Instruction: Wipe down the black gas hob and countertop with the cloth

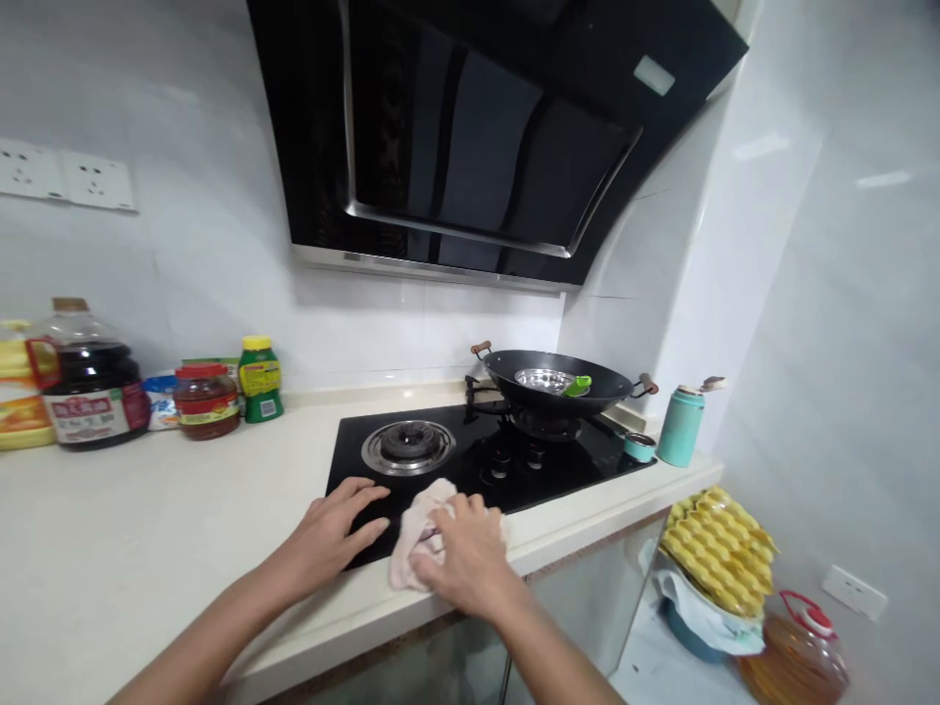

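Observation:
My right hand (pixel 466 553) grips a pale pink cloth (pixel 411 548), pressing it on the front edge of the black glass gas stove (pixel 433 497) and the counter rim. My left hand (pixel 336 529) rests at the stove's left front corner, fingers apart and holding nothing. Beyond the hands lies the left burner (pixel 408 446), bare, with a steel ring round it. Two control knobs (pixel 500 463) sit between the burners. A black wok (pixel 609 384) stands on the right burner, and inside it are a perforated steel strainer (pixel 540 377) and a bright green handle (pixel 578 385).
A range hood (pixel 485 147) hangs over the stove. Left are a dark sauce jug (pixel 92 392), a red-lidded jar (pixel 207 401) and a green bottle (pixel 259 380). At right stand a turquoise flask (pixel 681 428) and its cup (pixel 639 447); below are yellow egg trays (pixel 724 548) and an oil jug (pixel 797 656).

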The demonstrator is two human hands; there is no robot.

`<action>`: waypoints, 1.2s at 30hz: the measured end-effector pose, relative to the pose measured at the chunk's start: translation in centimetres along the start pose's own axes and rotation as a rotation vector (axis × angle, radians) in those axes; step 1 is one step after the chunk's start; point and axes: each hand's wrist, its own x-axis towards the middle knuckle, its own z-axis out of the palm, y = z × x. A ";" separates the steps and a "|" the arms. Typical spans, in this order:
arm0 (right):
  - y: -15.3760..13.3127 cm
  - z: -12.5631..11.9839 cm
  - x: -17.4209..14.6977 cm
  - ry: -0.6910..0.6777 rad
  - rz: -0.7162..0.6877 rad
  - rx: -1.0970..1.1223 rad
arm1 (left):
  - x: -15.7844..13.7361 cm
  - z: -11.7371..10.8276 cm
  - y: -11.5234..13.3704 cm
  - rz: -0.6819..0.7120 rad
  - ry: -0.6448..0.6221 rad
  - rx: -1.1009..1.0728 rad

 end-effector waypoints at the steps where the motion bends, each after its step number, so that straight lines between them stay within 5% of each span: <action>1: -1.4 0.3 -0.1 0.008 -0.034 0.040 | -0.4 0.0 1.2 0.035 0.018 -0.039; 4: -3.2 0.6 -0.3 0.001 -0.120 0.192 | -1.6 0.6 4.1 0.105 -0.011 -0.116; 6: -1.9 0.2 -0.3 -0.028 -0.206 0.375 | -2.2 1.2 5.2 0.100 -0.062 -0.107; 8: 1.5 -0.6 -0.2 0.016 -0.271 0.590 | -2.5 1.7 5.9 0.055 -0.128 -0.072; 10: 6.3 -1.5 0.1 0.238 -0.199 0.680 | -2.2 1.8 6.6 -0.011 -0.182 -0.019; 13: 14.3 -2.4 0.6 0.504 -0.016 0.440 | -1.1 2.1 7.9 -0.070 -0.208 0.096; 17: 20.9 -1.8 0.8 0.492 0.151 0.204 | 1.0 3.9 10.1 -0.095 -0.289 0.152; 24: 23.9 0.9 0.7 0.378 0.150 0.104 | 4.0 10.5 15.4 0.027 -0.272 0.073; 28: 25.8 0.8 0.8 0.381 0.181 0.116 | 5.7 12.5 17.7 0.040 -0.275 0.052; 32: 26.8 1.2 0.9 0.351 0.187 0.082 | 5.1 12.0 16.9 0.010 -0.237 0.040; 36: 27.8 2.2 1.1 0.310 0.218 0.006 | 1.8 10.1 13.3 -0.017 -0.081 0.085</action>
